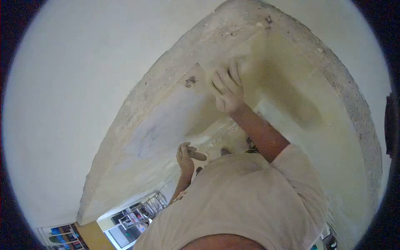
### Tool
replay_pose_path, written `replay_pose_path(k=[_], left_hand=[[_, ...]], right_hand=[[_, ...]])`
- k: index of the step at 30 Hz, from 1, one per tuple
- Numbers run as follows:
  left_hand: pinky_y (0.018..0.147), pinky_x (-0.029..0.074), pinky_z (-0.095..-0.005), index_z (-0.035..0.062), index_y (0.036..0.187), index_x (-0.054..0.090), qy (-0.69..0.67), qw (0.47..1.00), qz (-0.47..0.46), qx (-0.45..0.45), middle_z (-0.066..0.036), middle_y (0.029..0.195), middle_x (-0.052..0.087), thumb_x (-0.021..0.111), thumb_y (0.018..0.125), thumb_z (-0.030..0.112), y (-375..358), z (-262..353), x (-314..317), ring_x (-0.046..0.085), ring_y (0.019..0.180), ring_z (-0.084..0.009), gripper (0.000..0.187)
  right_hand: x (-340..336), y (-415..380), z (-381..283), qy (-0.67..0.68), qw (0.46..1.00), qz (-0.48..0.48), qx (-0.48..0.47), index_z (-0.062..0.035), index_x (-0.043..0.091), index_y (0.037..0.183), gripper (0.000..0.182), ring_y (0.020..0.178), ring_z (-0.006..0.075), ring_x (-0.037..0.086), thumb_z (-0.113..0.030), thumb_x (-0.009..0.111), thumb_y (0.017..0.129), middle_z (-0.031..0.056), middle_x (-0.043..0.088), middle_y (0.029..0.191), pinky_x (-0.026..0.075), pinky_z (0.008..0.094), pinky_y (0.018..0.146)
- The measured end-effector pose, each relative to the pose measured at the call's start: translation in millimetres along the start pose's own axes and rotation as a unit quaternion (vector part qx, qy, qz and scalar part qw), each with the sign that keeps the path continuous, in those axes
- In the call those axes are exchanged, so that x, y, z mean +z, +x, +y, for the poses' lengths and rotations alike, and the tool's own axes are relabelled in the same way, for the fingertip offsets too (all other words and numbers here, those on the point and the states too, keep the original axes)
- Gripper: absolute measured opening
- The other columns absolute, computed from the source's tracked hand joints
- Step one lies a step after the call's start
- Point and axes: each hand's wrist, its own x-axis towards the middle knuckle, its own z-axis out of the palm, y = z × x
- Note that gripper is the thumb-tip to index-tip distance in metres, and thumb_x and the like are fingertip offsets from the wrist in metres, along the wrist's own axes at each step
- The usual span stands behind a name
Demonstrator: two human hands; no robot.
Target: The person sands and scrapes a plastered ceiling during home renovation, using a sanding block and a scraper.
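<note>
My right hand [228,89], pale with dust, reaches up against a curved, patchy plastered surface [283,79]. Its fingers are bent a little and apart, and whatever lies under the palm is hidden. Lower and to the left, my left hand [184,157] is raised in front of my chest, also coated in dust. Its fingers are closed around a brownish oblong piece [198,156], too small to make out exactly. Between the hands, the plaster has a bluish-white patch [160,125] and a dark mark [190,81].
A rough grey-brown band [141,89] curves around the recess, bordered by smooth pale wall [66,104]. At lower left stand a metal rack [152,204] and shelves [66,238] with mixed items. A dark object [390,125] shows at the right edge.
</note>
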Motion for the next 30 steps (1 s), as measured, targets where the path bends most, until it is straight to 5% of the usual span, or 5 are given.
replay_pose_path(k=[6,8,12,15,30], left_hand=[[0.065,0.045,-0.0288,0.0004,0.098,0.055,-0.006,0.999,0.034,0.023,-0.010,0.072,0.059,0.042,0.094,0.032,0,-18,-17,0.057,0.067,-0.0170,0.035],[0.065,0.045,-0.0284,0.0001,0.098,0.055,0.023,0.999,0.022,0.023,-0.009,0.072,0.059,0.042,0.094,0.033,6,-10,-10,0.056,0.067,-0.0164,0.036],[0.066,0.044,-0.0289,-0.0002,0.098,0.055,0.022,0.999,0.005,0.027,-0.009,0.074,0.059,0.043,0.094,0.034,11,3,-8,0.056,0.067,-0.0159,0.037],[0.064,0.045,-0.0290,0.0002,0.099,0.055,0.023,0.999,0.015,0.036,-0.009,0.075,0.059,0.044,0.094,0.034,11,-8,-11,0.056,0.067,-0.0158,0.036],[0.066,0.045,-0.0284,0.0008,0.099,0.054,0.009,1.000,-0.005,0.009,-0.008,0.071,0.057,0.041,0.095,0.035,20,2,-1,0.056,0.070,-0.0157,0.037]], right_hand=[[-6,-53,-1,-0.004,0.991,-0.067,0.116,-0.0055,0.060,0.107,0.032,0.123,0.0482,0.030,-0.024,0.048,0.083,0.0144,0.048,0.126,0.022,0.0564,0.103],[-10,10,-3,-0.018,0.998,0.015,0.053,-0.0066,0.061,0.106,0.034,0.123,0.0492,0.029,-0.028,0.045,0.085,0.0159,0.049,0.125,0.022,0.0575,0.104],[-2,-50,15,-0.024,0.999,-0.005,0.022,-0.0075,0.062,0.105,0.032,0.124,0.0493,0.029,-0.026,0.046,0.086,0.0181,0.047,0.126,0.021,0.0587,0.103],[-9,-61,6,0.015,0.990,-0.027,0.140,-0.0092,0.063,0.102,0.029,0.123,0.0514,0.028,-0.026,0.045,0.087,0.0185,0.046,0.126,0.020,0.0600,0.103],[-15,-39,13,-0.047,0.994,-0.008,0.103,-0.0153,0.062,0.109,0.035,0.127,0.0531,0.019,-0.035,0.042,0.088,0.0187,0.034,0.138,0.006,0.0651,0.101]])
